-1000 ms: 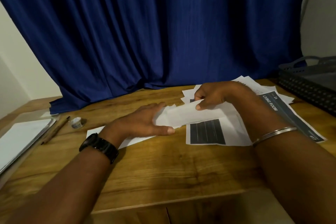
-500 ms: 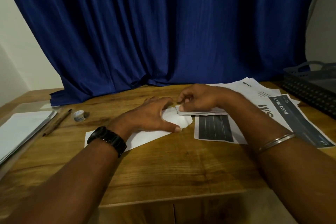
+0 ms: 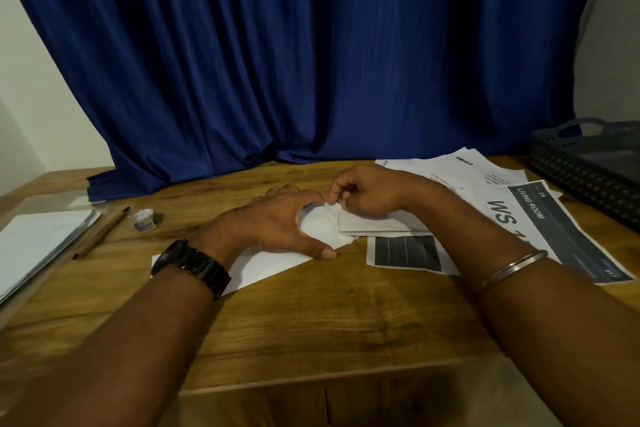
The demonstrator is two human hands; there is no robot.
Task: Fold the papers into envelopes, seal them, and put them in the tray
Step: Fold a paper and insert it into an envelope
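Note:
A white paper (image 3: 320, 226) lies partly folded on the wooden table (image 3: 311, 322) at the centre. My left hand (image 3: 277, 222), with a black watch on the wrist, lies over its left part, thumb and fingers spread around the fold. My right hand (image 3: 367, 192) pinches the paper's upper edge with curled fingers and rests on a folded white piece (image 3: 377, 225). Another white sheet (image 3: 263, 269) lies under my left wrist. The dark mesh tray (image 3: 588, 177) stands at the far right edge.
Printed sheets (image 3: 540, 218) lie spread at the right, one with a dark block (image 3: 405, 251). At the left are a stack of white paper (image 3: 34, 246), a brown pencil (image 3: 100, 232) and a small glue pot (image 3: 145, 220). A blue curtain (image 3: 311, 62) hangs behind.
The paper that both hands held up above the table has come down onto it. My left hand now lies flat over it and my right hand pinches its edge.

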